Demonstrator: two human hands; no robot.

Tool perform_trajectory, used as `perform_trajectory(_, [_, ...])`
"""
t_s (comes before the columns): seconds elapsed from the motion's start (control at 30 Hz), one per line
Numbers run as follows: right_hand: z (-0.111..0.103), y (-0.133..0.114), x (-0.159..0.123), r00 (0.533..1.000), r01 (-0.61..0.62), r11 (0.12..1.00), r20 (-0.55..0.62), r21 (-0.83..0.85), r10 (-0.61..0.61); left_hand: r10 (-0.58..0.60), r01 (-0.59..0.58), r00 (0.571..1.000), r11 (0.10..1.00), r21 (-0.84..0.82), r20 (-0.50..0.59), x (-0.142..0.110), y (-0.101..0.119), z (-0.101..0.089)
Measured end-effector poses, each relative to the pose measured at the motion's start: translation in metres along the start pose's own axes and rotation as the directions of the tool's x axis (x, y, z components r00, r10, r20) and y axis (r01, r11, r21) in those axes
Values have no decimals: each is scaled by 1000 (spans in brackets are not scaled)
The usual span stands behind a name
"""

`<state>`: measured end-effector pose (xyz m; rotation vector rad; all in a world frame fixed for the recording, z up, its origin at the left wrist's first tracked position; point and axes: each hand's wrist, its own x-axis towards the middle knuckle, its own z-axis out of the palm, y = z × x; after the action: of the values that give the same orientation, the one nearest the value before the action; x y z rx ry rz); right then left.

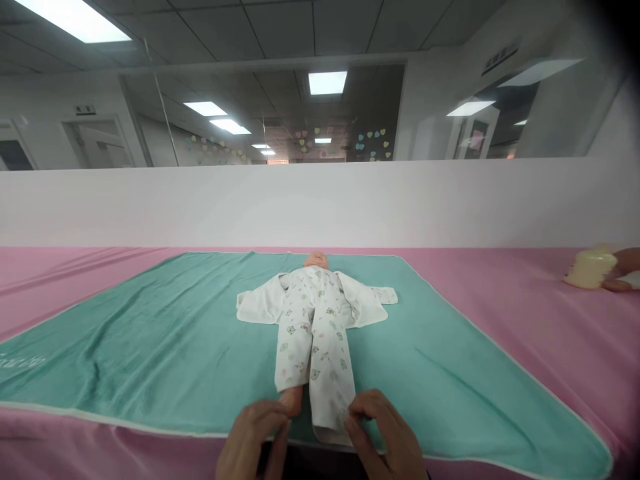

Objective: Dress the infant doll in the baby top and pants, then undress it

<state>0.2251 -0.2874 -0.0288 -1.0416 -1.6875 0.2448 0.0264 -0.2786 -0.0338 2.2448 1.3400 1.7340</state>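
Observation:
A baby doll point(316, 260) lies on its back with its head at the far end. It wears a white printed top point(263, 301) with the sleeves spread sideways, and white printed trousers point(330, 353). Its bare foot point(292, 401) shows below the left trouser leg; the right leg's cuff covers the other foot. My left hand point(254, 437) is at the bare foot, its thumb and fingers curled together against the toes. At the outer edge of the right trouser leg, near the cuff, my right hand point(384, 430) pinches the cloth between thumb and fingers.
A green towel point(165, 347) with some creases lies under the doll, over a pink cover point(540, 313). At the far right, another person's hand point(627, 263) holds a pale yellow container point(590, 268). A low white wall point(320, 203) and windows stand behind.

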Motion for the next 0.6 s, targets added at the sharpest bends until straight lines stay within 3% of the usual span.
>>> perform_trajectory(0.1, [10,-15,21,994,68,993,96,-95,-59,-184,180,981,980,86,52,13,-18,-9])
perform_trajectory(0.2, [36,-25,37,978,82,949,208,-304,-18,-313,306,929,950,66,197,21,-28,-7])
perform_trajectory(0.27, [54,-28,45,974,50,888,220,-456,59,-329,334,903,942,32,277,23,-29,-2])
perform_trajectory(0.33, [67,-25,52,967,45,842,234,-538,97,-295,311,904,951,0,309,23,-31,2])
perform_trajectory(0.47, [73,-17,57,971,86,870,237,-485,36,-263,297,910,953,-64,320,17,-40,6])
perform_trajectory(0.6, [67,-18,50,987,63,933,160,-354,-6,-275,323,903,941,-98,331,15,-44,7])
